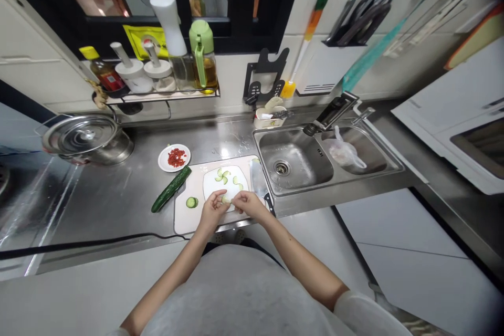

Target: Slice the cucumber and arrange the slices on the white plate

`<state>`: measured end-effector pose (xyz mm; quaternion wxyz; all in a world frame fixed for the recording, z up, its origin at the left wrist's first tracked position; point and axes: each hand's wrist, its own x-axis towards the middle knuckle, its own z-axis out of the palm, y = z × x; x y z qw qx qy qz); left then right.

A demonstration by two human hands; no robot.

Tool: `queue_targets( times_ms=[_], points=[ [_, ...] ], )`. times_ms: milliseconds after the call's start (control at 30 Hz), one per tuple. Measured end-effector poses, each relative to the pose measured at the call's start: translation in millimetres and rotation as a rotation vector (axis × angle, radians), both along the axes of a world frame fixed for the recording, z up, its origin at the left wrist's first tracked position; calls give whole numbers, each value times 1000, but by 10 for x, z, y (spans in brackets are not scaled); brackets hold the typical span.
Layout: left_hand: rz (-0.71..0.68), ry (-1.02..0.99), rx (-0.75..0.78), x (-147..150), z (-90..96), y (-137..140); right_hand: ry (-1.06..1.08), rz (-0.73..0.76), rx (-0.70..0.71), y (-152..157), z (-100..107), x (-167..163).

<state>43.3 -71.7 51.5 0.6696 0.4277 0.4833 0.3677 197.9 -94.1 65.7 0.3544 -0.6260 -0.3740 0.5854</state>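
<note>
White plate (209, 182) is sitting on cutting board (192, 222), under hands. Pale cucumber slice (226, 200) is showing between fingertips, over plate's near part; can't tell which way its long side is pointing. Left hand (214, 211) and right hand (249, 206) are curling, about equally near; can't tell which is gripping it. Round cucumber pieces (191, 202) are lying left, nearer left hand.

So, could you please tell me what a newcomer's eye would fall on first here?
Probably the left hand and right hand, close together over the white plate of pale green slices. Next, perhaps, the long cucumber at the left edge of the board, beside the red pieces. The green-topped bottle stands out on the shelf.
</note>
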Motion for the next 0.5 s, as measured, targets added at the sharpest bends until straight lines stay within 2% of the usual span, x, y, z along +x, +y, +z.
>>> queue_targets(
  times_ms=[200,367,500],
  points=[
    [-84,216,117,74,-312,-40,-370,40,39,-42,-291,133],
    [-126,379,160,153,-432,102,-534,80,69,97,-347,257],
    [-153,507,200,258,-454,266,-643,133,88,273,-334,346]
  ],
)
